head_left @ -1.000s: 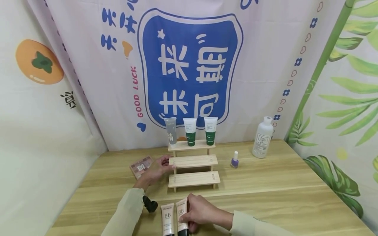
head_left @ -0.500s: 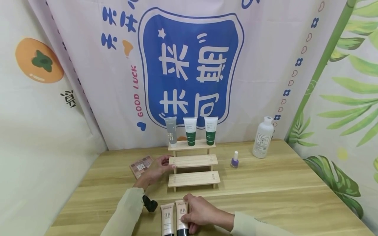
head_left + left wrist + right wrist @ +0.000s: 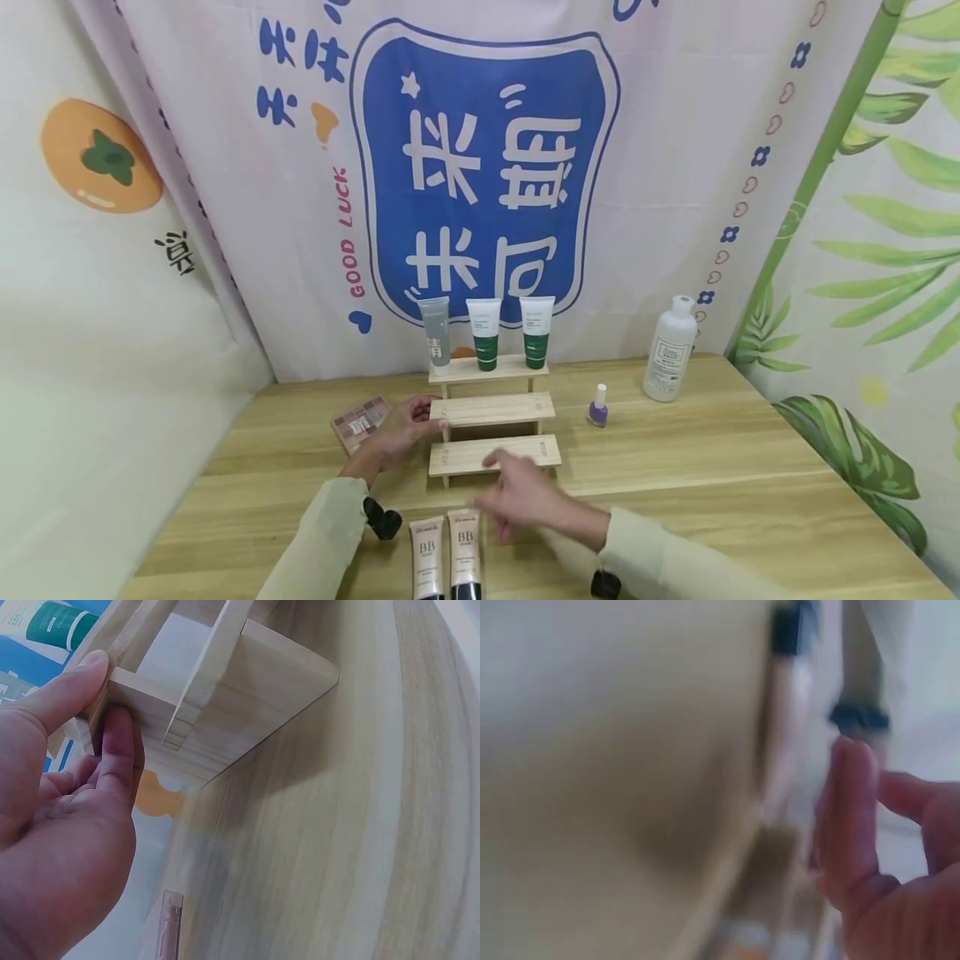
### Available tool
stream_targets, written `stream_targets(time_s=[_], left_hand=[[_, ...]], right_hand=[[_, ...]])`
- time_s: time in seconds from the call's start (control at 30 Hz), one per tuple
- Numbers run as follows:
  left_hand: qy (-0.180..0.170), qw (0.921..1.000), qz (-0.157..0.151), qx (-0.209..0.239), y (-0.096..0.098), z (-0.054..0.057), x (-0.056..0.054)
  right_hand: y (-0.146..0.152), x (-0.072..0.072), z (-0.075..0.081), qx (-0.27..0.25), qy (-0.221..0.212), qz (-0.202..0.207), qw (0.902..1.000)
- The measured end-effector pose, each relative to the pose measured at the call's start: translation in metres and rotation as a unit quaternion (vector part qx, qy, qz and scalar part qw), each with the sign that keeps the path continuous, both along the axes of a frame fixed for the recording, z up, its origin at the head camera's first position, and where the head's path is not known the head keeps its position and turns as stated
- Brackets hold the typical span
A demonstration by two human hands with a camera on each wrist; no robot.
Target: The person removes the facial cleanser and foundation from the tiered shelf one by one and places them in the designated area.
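My left hand [image 3: 405,429] pinches the left end of the middle step of a three-tier wooden display stand [image 3: 491,410]. In the left wrist view the thumb lies over the board [image 3: 142,697] and the fingers curl beneath it. Two BB cream tubes [image 3: 427,557] with black caps lie side by side on the table in front of the stand. My right hand [image 3: 525,500] hovers, blurred, above and right of the right-hand tube [image 3: 465,550], holding nothing. Its fingers look extended and apart from the tubes; the right wrist view is badly blurred.
On the top step stand a grey tube [image 3: 435,333] and two white-and-green tubes [image 3: 486,333]. A purple nail polish bottle [image 3: 597,412] and a white bottle [image 3: 670,350] stand to the right. An eyeshadow palette [image 3: 360,423] lies left of the stand, beside the left hand.
My right hand has let go of the right-hand BB cream tube and risen forward toward the lowest step. That tube stays on the table. The left hand keeps its hold on the stand.
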State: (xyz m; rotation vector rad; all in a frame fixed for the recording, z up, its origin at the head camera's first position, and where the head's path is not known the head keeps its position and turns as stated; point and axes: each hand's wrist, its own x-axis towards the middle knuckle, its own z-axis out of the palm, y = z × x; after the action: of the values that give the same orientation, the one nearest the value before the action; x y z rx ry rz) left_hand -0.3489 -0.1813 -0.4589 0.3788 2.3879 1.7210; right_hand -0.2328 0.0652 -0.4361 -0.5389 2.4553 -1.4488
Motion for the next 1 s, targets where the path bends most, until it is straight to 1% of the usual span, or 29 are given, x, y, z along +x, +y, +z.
stream_targets(time_s=[0.03, 0.07, 0.1, 0.13, 0.17, 0.23, 0.27, 0.3, 0.33, 0.37, 0.4, 0.53, 0.6, 0.7, 0.8, 1.0], left_hand=[[-0.001, 1.0000, 0.001, 0.001, 0.000, 0.000, 0.000], [-0.003, 1.0000, 0.004, 0.001, 0.000, 0.000, 0.000], [-0.004, 1.0000, 0.005, 0.000, 0.000, 0.000, 0.000], [-0.004, 1.0000, 0.007, -0.001, 0.000, 0.000, -0.001], [-0.004, 1.0000, 0.009, -0.003, -0.001, 0.000, -0.001], [-0.001, 0.9999, 0.012, -0.011, -0.001, 0.001, -0.002], [-0.001, 0.9998, 0.014, -0.015, -0.002, 0.001, -0.002], [0.000, 0.9997, 0.016, -0.017, -0.002, 0.002, -0.002], [0.002, 0.9997, 0.016, -0.018, -0.002, 0.002, -0.002], [0.000, 0.9997, 0.016, -0.018, -0.002, 0.002, -0.002], [0.000, 0.9997, 0.016, -0.018, -0.001, 0.002, -0.001], [-0.007, 0.9998, 0.016, -0.009, 0.001, 0.000, 0.000], [-0.007, 0.9998, 0.018, -0.006, 0.002, -0.002, -0.001], [-0.004, 0.9998, 0.019, -0.003, 0.003, -0.003, -0.001], [-0.001, 0.9998, 0.020, -0.005, 0.002, -0.003, -0.001], [-0.006, 0.9998, 0.016, -0.009, 0.001, -0.002, 0.000]], right_hand=[[0.005, -0.009, 0.008, -0.008, 0.029, -0.019, 0.9994], [0.010, -0.020, 0.016, -0.019, 0.069, -0.043, 0.9965], [0.015, -0.031, 0.024, -0.029, 0.111, -0.072, 0.9908], [0.020, -0.042, 0.032, -0.038, 0.155, -0.104, 0.9817], [0.025, -0.052, 0.040, -0.044, 0.196, -0.142, 0.9692], [0.036, -0.072, 0.055, -0.068, 0.253, -0.210, 0.9419], [0.041, -0.082, 0.060, -0.075, 0.274, -0.236, 0.9295], [0.046, -0.090, 0.065, -0.083, 0.282, -0.255, 0.9214], [0.050, -0.097, 0.069, -0.090, 0.283, -0.264, 0.9176], [0.054, -0.104, 0.071, -0.092, 0.280, -0.271, 0.9166], [0.056, -0.109, 0.073, -0.089, 0.270, -0.271, 0.9196], [0.060, -0.124, 0.073, -0.057, 0.228, -0.257, 0.9376], [0.059, -0.128, 0.070, -0.042, 0.213, -0.252, 0.9431], [0.056, -0.132, 0.067, -0.040, 0.206, -0.250, 0.9453], [0.052, -0.133, 0.066, -0.047, 0.204, -0.252, 0.9448], [0.050, -0.135, 0.066, -0.062, 0.196, -0.262, 0.9428]])
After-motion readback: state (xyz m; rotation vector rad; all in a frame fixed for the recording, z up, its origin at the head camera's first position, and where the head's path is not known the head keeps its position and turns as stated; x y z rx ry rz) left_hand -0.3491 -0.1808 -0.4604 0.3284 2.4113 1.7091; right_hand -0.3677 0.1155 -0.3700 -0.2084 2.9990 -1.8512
